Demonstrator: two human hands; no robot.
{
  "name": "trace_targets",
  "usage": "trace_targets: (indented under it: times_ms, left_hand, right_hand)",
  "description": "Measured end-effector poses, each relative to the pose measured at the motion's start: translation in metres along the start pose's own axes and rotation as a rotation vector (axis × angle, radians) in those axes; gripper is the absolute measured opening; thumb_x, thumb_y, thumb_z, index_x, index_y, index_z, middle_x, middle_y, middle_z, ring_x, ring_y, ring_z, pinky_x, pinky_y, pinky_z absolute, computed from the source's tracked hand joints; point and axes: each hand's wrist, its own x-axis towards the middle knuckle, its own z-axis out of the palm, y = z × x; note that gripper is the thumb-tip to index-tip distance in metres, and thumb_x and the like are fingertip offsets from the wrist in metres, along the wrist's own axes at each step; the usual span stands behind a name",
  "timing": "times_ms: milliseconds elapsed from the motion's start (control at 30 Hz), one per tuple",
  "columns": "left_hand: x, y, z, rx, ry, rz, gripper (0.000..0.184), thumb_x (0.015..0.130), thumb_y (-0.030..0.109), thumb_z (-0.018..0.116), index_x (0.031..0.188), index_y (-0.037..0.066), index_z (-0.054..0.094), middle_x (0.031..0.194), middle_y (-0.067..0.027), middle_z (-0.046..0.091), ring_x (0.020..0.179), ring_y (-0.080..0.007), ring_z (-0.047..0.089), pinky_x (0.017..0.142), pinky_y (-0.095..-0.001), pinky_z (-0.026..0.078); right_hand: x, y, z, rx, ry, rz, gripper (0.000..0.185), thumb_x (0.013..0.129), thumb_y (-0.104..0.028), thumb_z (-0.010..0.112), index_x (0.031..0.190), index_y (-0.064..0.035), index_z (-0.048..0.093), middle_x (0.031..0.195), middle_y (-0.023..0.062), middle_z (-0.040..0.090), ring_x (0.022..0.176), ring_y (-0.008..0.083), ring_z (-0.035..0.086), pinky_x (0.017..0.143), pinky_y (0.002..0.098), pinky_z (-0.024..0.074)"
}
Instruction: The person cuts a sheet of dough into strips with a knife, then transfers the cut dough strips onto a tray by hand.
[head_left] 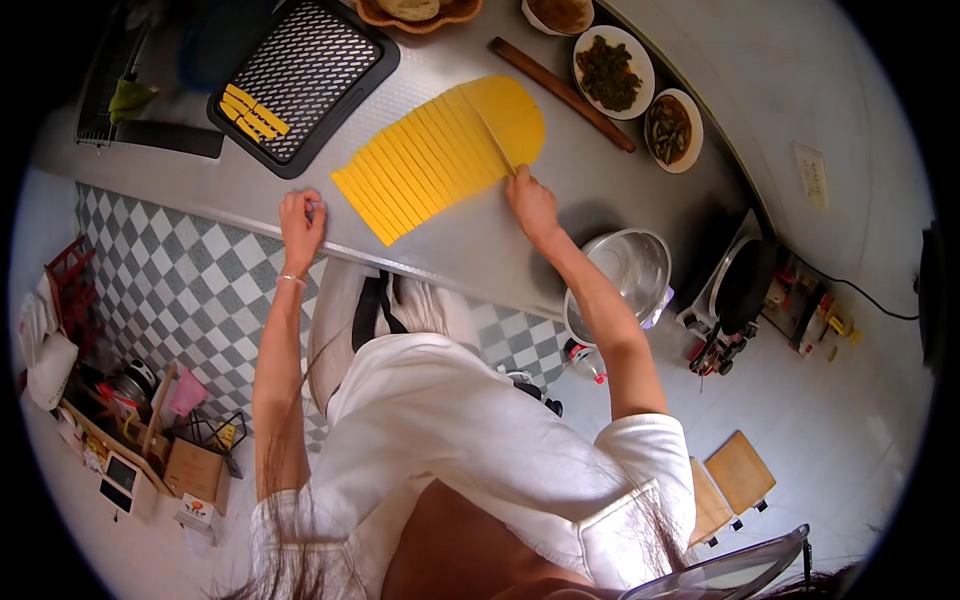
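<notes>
A flat yellow dough sheet (430, 160) lies on the metal counter, cut into several parallel strips, with its rounded right end uncut. My right hand (532, 205) grips the handle of a knife (490, 130), whose thin blade lies across the dough near that end. At the counter's front edge, left of the dough, my left hand (302, 222) rests with its fingers curled in and nothing visible in them. Short yellow strips (253, 112) lie on the lower left part of a black perforated tray (385, 62).
A wooden rolling pin (562, 95) lies behind the dough at the right. Beyond it are a plate of greens (646, 72), a bowl of green food (697, 145) and another bowl (588, 22). A metal bowl (655, 262) sits by my right forearm. A woven basket (440, 18) stands at the back.
</notes>
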Motion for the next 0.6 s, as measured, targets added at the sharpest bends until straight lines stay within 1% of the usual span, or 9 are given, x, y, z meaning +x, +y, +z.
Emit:
trace_targets:
  times_ms: [133, 233, 333, 433, 500, 600]
  left_hand:
    - [0.002, -0.001, -0.001, 0.003, -0.019, 0.010, 0.011, 0.077, 0.006, 0.061, 0.088, 0.006, 0.057, 0.080, -0.0061, 0.047, 0.077, -0.0220, 0.045, 0.071, -0.0329, 0.038]
    - [0.001, -0.003, -0.002, 0.010, -0.033, 0.008, 0.012, 0.077, 0.006, 0.061, 0.088, 0.006, 0.057, 0.080, -0.0062, 0.047, 0.077, -0.0221, 0.045, 0.072, -0.0328, 0.038]
    - [0.000, -0.003, -0.001, -0.009, -0.026, -0.007, 0.012, 0.077, 0.006, 0.060, 0.088, 0.006, 0.057, 0.080, -0.0064, 0.048, 0.078, -0.0222, 0.045, 0.073, -0.0332, 0.038]
    - [0.000, -0.004, 0.000, 0.012, 0.004, 0.048, 0.008, 0.080, 0.008, 0.060, 0.088, 0.006, 0.057, 0.081, -0.0055, 0.046, 0.075, -0.0194, 0.044, 0.069, -0.0302, 0.038]
    - [-0.001, -0.006, 0.001, 0.022, 0.010, 0.056, 0.008, 0.080, 0.008, 0.059, 0.088, 0.006, 0.057, 0.081, -0.0056, 0.046, 0.075, -0.0197, 0.044, 0.069, -0.0306, 0.038]
    - [0.001, -0.006, 0.000, 0.026, 0.022, 0.067, 0.008, 0.081, 0.007, 0.059, 0.088, 0.006, 0.057, 0.081, -0.0057, 0.046, 0.076, -0.0200, 0.044, 0.069, -0.0306, 0.038]
  right_hand:
    - [-0.001, -0.001, 0.000, 0.015, 0.015, 0.014, 0.020, 0.088, -0.025, 0.050, 0.085, -0.0058, 0.046, 0.066, 0.0156, 0.063, 0.055, 0.0338, 0.062, 0.049, 0.0428, 0.0517]
    - [-0.004, -0.006, -0.007, 0.005, -0.067, 0.057, 0.020, 0.088, -0.025, 0.050, 0.088, -0.0049, 0.047, 0.070, 0.0181, 0.063, 0.060, 0.0357, 0.063, 0.055, 0.0456, 0.0520]
    - [-0.024, 0.002, -0.006, 0.087, -0.131, 0.110, 0.022, 0.089, -0.025, 0.049, 0.092, -0.0036, 0.048, 0.076, 0.0205, 0.063, 0.067, 0.0387, 0.063, 0.061, 0.0494, 0.0510]
    - [-0.053, 0.015, -0.018, 0.139, -0.184, 0.126, 0.024, 0.089, -0.026, 0.049, 0.096, -0.0028, 0.047, 0.080, 0.0224, 0.063, 0.071, 0.0419, 0.062, 0.065, 0.0518, 0.0493]
    - [-0.066, 0.016, -0.035, 0.143, -0.162, 0.140, 0.024, 0.090, -0.026, 0.048, 0.095, -0.0026, 0.047, 0.081, 0.0229, 0.063, 0.071, 0.0424, 0.061, 0.063, 0.0518, 0.0490]
    - [-0.046, 0.004, -0.062, 0.158, -0.108, 0.123, 0.022, 0.091, -0.025, 0.047, 0.093, -0.0027, 0.046, 0.079, 0.0234, 0.062, 0.069, 0.0426, 0.060, 0.061, 0.0514, 0.0487]
